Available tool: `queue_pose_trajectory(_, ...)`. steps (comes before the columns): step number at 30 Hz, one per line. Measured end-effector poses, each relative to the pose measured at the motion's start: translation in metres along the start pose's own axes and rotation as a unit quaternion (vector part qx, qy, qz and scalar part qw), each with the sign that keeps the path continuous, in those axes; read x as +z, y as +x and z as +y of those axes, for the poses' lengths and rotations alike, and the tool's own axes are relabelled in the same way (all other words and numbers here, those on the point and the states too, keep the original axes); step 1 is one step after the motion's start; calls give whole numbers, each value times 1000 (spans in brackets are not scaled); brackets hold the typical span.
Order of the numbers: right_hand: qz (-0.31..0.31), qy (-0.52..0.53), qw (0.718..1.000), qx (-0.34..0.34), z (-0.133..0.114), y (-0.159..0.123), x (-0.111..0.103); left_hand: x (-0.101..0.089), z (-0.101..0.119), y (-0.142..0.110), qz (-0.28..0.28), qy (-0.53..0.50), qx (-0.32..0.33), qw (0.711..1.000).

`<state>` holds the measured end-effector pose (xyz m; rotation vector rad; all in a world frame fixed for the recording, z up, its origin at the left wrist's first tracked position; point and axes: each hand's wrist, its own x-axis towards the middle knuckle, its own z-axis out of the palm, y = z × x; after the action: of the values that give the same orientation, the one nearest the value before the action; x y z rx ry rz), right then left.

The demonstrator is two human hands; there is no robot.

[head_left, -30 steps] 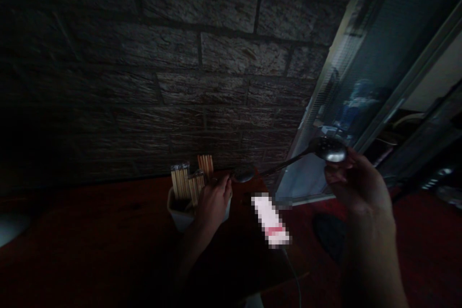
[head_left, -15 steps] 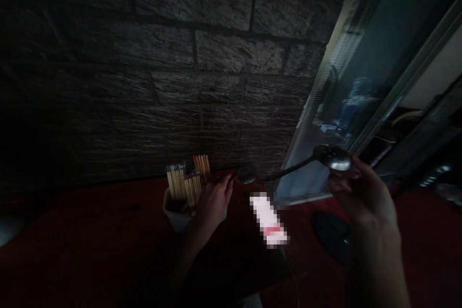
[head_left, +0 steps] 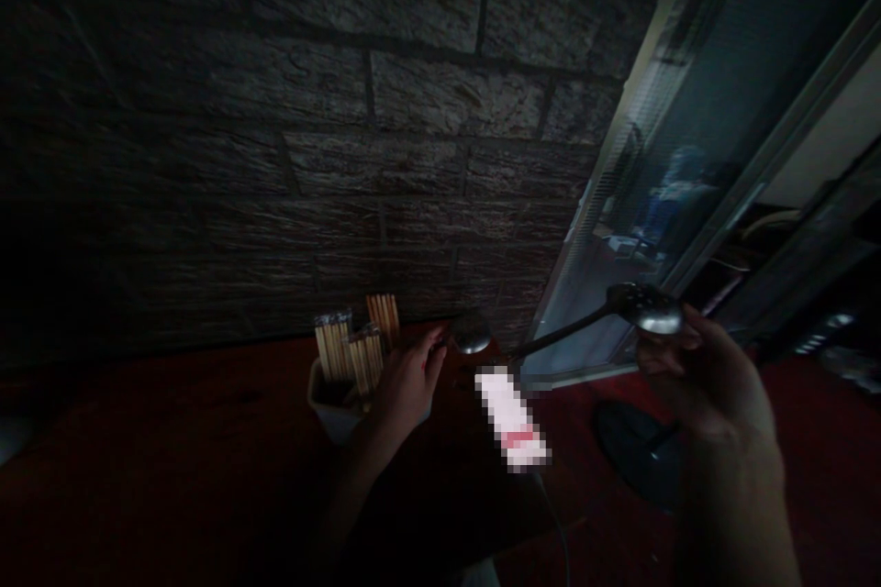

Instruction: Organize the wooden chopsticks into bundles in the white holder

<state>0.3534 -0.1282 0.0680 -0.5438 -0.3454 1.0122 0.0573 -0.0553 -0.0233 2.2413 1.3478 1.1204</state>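
In the head view, my right hand (head_left: 708, 376) grips a perforated metal ladle (head_left: 651, 310) at its bowl. The ladle's dark handle slants down to the left, its end close to the wooden table. My left hand (head_left: 406, 381) is closed beside a second ladle (head_left: 472, 333), its fingers pinched near the edge of the round metal bowl. That ladle's handle is hidden. Just left of my left hand stands a pale container (head_left: 337, 422) holding several bundles of chopsticks (head_left: 334, 348), some with clear wrapping on top.
A bright, pixelated phone-like slab (head_left: 513, 422) lies on the dark red table (head_left: 206, 440), with a cable (head_left: 561, 532) running off the front edge. Behind is a stone wall (head_left: 427, 101). A glass door (head_left: 640, 193) and a round black base (head_left: 633, 454) are at right.
My right hand and the perforated ladle have shifted slightly right and down. My left hand has stayed almost in place, and the second ladle's bowl shows brighter.
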Motion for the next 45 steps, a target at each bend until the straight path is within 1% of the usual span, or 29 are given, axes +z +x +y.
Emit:
queue_pose_trajectory(3,-4,-17,1000,0,-4,-4,-2,-1,0,-1,4,-2,1,1000)
queue_pose_trajectory(8,56,-59,997,-8,-19,-14,-4,-4,1,-1,3,-3,0,1000)
queue_pose_trajectory(10,68,-65,995,-10,-25,-20,-3,-4,1,-1,1,1,-1,1000)
queue_pose_trajectory(13,76,-52,996,-18,-29,-28,1,-3,1,-2,-10,9,-7,1000)
queue_pose_trajectory(15,73,-26,997,-15,-27,-32,6,-2,1,-3,-16,10,-10,1000)
queue_pose_trajectory(18,43,8,999,4,-16,-36,16,-1,1,-4,-20,0,-18,1000)
queue_pose_trajectory(23,1,25,999,43,3,-32,29,-3,1,-7,-28,-15,-22,999)
queue_pose_trajectory(27,-23,27,998,51,11,-29,35,-7,0,-9,-36,-17,-20,999)
queue_pose_trajectory(31,-36,17,998,47,18,-29,41,-15,0,-15,-22,6,-32,999)
queue_pose_trajectory(34,-60,4,996,63,29,-26,44,-27,1,-27,-2,15,-41,999)
queue_pose_trajectory(37,-64,-4,994,89,45,-20,46,-40,2,-43,36,14,-44,998)
queue_pose_trajectory(39,-67,-10,993,97,56,-16,47,-44,2,-54,60,22,-51,997)
queue_pose_trajectory(42,-76,-23,990,113,72,-13,47,-43,2,-70,65,21,-63,996)
queue_pose_trajectory(45,-75,-40,987,134,84,-12,45,-35,3,-82,46,3,-62,997)
